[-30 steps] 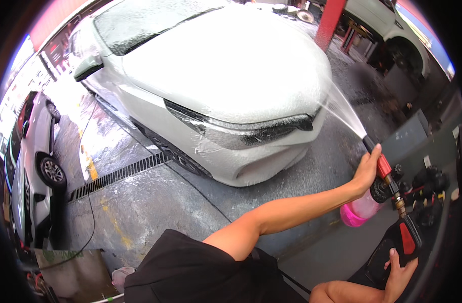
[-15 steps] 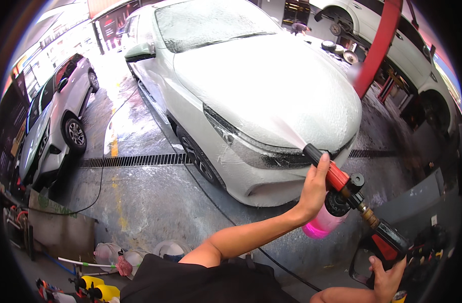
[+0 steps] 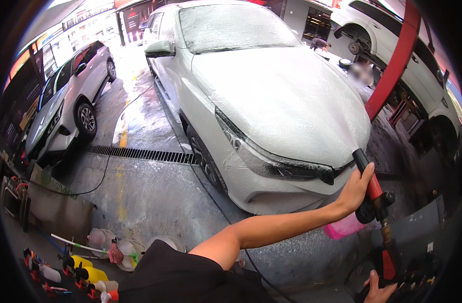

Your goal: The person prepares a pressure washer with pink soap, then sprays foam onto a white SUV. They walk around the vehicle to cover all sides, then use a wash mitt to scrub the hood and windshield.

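Note:
My left hand is closed around the front of a red and black foam cannon, just behind its black nozzle. Below the cannon hangs its bottle of pink liquid, partly hidden by my forearm. A brass coupling joins the cannon to a black and red pressure washer gun. My right hand is wrapped around that gun's grip at the lower edge; whether the trigger is pressed is hard to see. The nozzle points at the front of a car coated in white foam, with a faint spray at its tip.
A dark hose runs along the floor beside the car, across a drain grate. Buckets and yellow bottles stand at lower left. Another car is parked left. A red post and raised car stand right.
Both hands have swung the foam cannon to the right, and its nozzle now points more straight ahead. The wide spray over the hood has become a faint one. The view has shifted too.

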